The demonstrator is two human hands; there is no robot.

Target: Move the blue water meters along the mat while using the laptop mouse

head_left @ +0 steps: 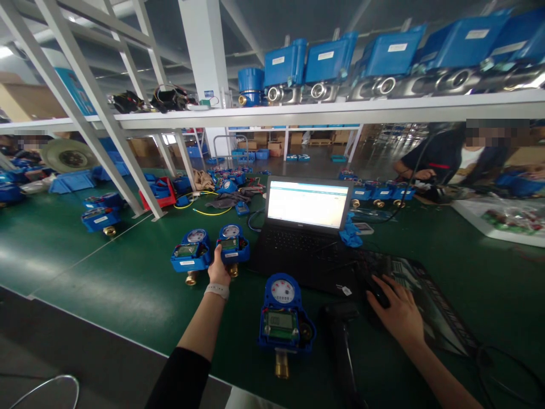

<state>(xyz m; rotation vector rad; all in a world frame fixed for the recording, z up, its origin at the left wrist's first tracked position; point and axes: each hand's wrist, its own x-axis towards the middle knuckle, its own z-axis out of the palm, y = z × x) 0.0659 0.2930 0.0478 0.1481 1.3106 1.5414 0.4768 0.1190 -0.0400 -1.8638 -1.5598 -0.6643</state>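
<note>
Nearest meter: a blue water meter (284, 318) lay flat on the green table (128, 284) between the two forearms, brass fitting toward the person, touched by neither hand; its round dial and small grey display were visible, the figures too small to read.
Scanner: a dark handheld device (340, 329) lay just right of that meter, its cable running toward the near edge.
Right hand: the right hand (394, 309) rested palm down on a black mouse (377, 292) on a dark mat (434, 312), fingers curved loosely over it, covering most of it.
Left hand: the left hand (218, 270), a white band at the wrist, reached forward to the right one of a pair of meters (232, 244); fingertips met its lower edge, but whether they pinched it could not be told.
Paired meter: the second meter (191, 253) sat just beside it on the left, each with a white label strip, print unreadable.
Laptop: a black laptop (304, 227) stood open behind the mouse, its screen showing a pale page with a teal bar, text illegible.
Far table: more blue meters (100, 216), yellow cables and a red tray (159, 193) holding blue parts.
Co-worker: a person in dark clothing (438, 153) worked at the far right.
Shelf: a white shelf (298, 113) above carried blue-cased meters (327, 62) with white labels, unreadable.
</note>
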